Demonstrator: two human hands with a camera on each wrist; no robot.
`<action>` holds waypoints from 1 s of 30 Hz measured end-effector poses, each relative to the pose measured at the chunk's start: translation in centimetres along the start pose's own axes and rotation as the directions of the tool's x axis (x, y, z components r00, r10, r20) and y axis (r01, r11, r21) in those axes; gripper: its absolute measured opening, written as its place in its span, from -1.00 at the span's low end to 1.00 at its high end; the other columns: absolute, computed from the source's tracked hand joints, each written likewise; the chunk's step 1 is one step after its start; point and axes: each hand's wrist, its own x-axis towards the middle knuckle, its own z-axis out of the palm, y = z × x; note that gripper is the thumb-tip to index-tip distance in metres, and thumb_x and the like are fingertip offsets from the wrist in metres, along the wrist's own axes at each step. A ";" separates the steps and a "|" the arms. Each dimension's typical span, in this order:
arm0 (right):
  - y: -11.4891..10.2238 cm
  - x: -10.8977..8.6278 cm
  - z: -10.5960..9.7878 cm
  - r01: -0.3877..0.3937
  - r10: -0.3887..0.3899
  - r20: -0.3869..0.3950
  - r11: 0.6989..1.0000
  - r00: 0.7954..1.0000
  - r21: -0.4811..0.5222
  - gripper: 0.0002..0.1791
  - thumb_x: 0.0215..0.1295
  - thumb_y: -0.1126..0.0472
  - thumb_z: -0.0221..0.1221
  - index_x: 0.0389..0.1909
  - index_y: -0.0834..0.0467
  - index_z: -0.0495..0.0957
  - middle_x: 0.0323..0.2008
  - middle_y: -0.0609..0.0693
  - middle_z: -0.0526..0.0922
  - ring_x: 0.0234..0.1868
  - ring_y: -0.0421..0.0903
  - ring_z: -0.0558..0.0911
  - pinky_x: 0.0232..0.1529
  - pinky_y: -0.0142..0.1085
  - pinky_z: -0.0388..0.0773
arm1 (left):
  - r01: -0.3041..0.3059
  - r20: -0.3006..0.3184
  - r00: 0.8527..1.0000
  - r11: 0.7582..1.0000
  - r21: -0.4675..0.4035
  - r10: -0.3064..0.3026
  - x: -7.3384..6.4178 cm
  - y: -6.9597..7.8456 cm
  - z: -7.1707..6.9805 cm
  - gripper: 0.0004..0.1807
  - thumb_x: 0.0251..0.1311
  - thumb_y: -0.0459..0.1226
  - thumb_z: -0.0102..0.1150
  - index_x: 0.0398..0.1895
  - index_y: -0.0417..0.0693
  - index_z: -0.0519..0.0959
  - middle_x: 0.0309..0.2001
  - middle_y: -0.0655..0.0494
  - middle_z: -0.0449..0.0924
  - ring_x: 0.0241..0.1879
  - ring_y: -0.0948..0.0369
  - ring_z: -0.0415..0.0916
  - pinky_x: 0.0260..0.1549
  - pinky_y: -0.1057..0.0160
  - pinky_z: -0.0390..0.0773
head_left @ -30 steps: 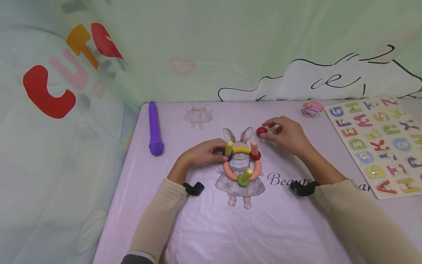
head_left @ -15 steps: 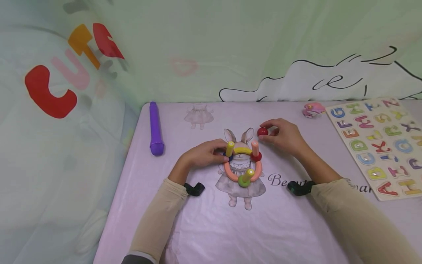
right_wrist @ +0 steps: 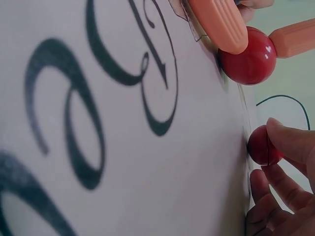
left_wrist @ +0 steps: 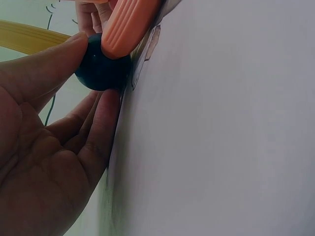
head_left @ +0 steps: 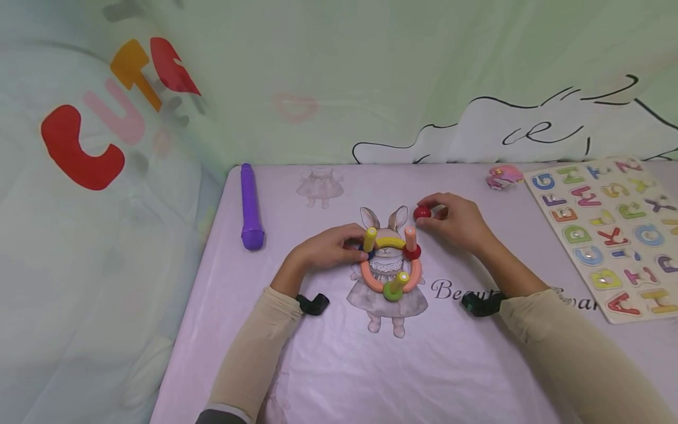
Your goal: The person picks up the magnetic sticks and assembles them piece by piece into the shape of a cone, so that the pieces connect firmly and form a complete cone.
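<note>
A ring of toy construction rods and balls lies on the table, with curved orange rods (head_left: 367, 275) and a curved yellow rod (head_left: 390, 242). Short straight rods stand up from its dark blue, red and green balls. My left hand (head_left: 327, 247) pinches the dark blue ball (left_wrist: 101, 71) between thumb and fingers at the ring's left side. Beyond the ring to the right, a separate red ball (head_left: 422, 213) sits on the table. My right hand (head_left: 459, 221) holds this ball between thumb and fingertips. The ring's own red ball (right_wrist: 248, 56) is apart from it.
A purple toy microphone (head_left: 251, 206) lies at the left of the table. At the back right is a small pink toy (head_left: 504, 176), beside a wooden alphabet board (head_left: 609, 235). A green printed curtain (head_left: 318, 70) hangs along the back edge.
My right hand's fingers have closed in on the loose red ball, and the hand has come slightly nearer. The left hand and the ring stay in place.
</note>
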 end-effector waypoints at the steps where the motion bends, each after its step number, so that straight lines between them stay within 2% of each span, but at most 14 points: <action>1: 0.0 0.0 0.0 0.001 -0.001 -0.002 1.000 1.000 0.002 -0.55 0.31 0.15 0.37 0.19 0.11 0.59 0.02 0.19 0.64 -0.03 0.15 0.56 -0.07 -0.08 0.48 | 0.001 -0.001 1.000 1.000 -0.001 -0.001 0.0 0.0 0.0 -0.75 0.37 -0.24 0.28 0.07 -0.02 0.63 0.08 0.12 0.55 0.07 0.25 0.46 0.18 0.30 0.44; 8: 0.1 -0.2 -0.1 -0.027 0.027 0.011 1.000 1.000 0.015 -0.55 0.32 0.11 0.36 0.21 0.08 0.58 0.03 0.18 0.64 0.02 0.14 0.55 -0.03 -0.06 0.47 | 0.008 -0.004 1.000 1.000 -0.005 -0.008 0.0 0.0 0.0 -0.75 0.36 -0.24 0.29 0.06 -0.03 0.63 0.08 0.12 0.55 0.09 0.25 0.45 0.19 0.31 0.44; 17: -0.2 -0.6 -0.4 0.006 -0.007 0.028 1.000 1.000 0.025 -0.54 0.31 0.05 0.37 0.18 0.08 0.60 0.02 0.15 0.67 0.04 0.14 0.59 -0.03 -0.08 0.50 | 0.010 -0.003 1.000 1.000 -0.011 -0.010 0.0 0.0 0.1 -0.75 0.36 -0.26 0.29 0.06 -0.05 0.63 0.08 0.11 0.55 0.11 0.25 0.45 0.21 0.32 0.43; 22: -0.8 -1.1 -0.8 0.003 -0.005 0.058 0.999 0.998 0.036 -0.53 0.33 0.01 0.35 0.20 0.08 0.59 0.04 0.14 0.67 0.06 0.14 0.59 -0.09 -0.16 0.53 | 0.006 -0.002 1.000 1.000 -0.006 -0.006 0.1 0.0 0.1 -0.76 0.36 -0.25 0.28 0.05 -0.04 0.63 0.08 0.12 0.55 0.10 0.25 0.45 0.21 0.31 0.43; 30: -2.0 -1.8 -1.6 -0.046 0.037 0.075 0.992 0.997 0.121 -0.49 0.34 -0.11 0.31 0.23 0.01 0.56 0.14 0.09 0.65 0.15 0.15 0.60 -0.13 -0.23 0.61 | 0.010 0.000 1.000 1.000 -0.007 -0.010 0.0 0.1 0.0 -0.76 0.36 -0.25 0.29 0.06 -0.03 0.63 0.07 0.12 0.55 0.09 0.25 0.46 0.23 0.28 0.44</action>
